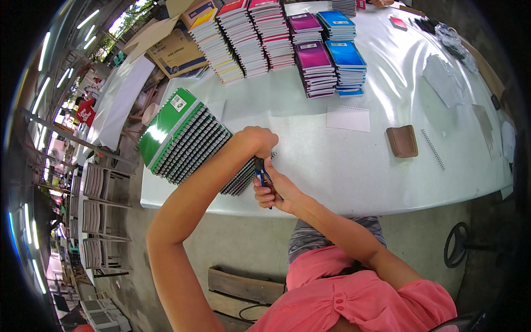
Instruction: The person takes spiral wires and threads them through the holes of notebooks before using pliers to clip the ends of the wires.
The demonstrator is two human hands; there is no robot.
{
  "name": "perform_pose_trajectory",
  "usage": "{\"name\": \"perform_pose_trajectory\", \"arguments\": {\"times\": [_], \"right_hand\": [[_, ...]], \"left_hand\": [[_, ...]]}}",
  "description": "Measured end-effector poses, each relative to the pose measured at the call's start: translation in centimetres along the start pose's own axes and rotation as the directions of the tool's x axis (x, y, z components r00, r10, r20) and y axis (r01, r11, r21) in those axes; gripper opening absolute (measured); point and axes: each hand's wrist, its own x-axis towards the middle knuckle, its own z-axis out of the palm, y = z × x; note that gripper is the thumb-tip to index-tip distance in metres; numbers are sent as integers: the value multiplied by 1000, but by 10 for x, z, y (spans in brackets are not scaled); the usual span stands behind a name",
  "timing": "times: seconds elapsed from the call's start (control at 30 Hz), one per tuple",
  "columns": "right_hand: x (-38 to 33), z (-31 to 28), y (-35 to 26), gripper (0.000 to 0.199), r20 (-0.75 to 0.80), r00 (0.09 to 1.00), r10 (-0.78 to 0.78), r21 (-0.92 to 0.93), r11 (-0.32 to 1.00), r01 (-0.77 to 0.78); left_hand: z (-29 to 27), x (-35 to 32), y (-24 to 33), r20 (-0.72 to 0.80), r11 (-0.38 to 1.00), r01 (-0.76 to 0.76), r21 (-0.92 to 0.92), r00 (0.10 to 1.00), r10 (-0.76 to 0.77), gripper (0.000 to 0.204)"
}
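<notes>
Close to the table's near edge, a tilted stack of green spiral notebooks (171, 119) shows its dark coil bindings fanned toward me. My left hand (259, 140) is closed at the right end of this stack, its forearm crossing over the bindings. Whatever its fingers grip is hidden. Just below it, my right hand (279, 191) is wrapped round a pair of pliers (261, 170) with dark and blue handles. The jaws point up toward the left hand and the coil ends. Whether they touch a coil cannot be made out.
Tall stacks of red and yellow notebooks (254, 39) stand at the back, beside purple notebooks (315, 66) and blue notebooks (347, 61). A cardboard box (174, 52) is behind them. Rightward lie a white pad (348, 118), a brown pouch (402, 141) and a loose coil (432, 149).
</notes>
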Motion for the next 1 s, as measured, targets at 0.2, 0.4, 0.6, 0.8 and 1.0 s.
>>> {"name": "perform_pose_trajectory", "arguments": {"times": [0.2, 0.4, 0.6, 0.8, 1.0], "right_hand": [[-8, 14, 10, 78, -183, 983, -14, -62, 998, 2], [-6, 3, 6, 79, -120, 993, -16, -81, 997, 6], [-8, 15, 6, 77, -158, 987, -31, -97, 995, 15], [1, -15, 7, 73, 85, 996, 25, 100, 994, -33], [-10, 7, 13, 76, -146, 989, -6, -35, 999, 1]], "left_hand": [[5, 1, 0, 7, 999, 21, 24, 1000, -22, 33], [1, 4, 2, 7, 999, 2, 37, 1000, -3, 32], [4, 4, 3, 13, 999, 1, 47, 1000, -2, 31], [-1, 5, 8, 20, 997, -6, 74, 1000, 4, 31], [11, 10, 3, -10, 996, -2, 93, 1000, 3, 32]]}}
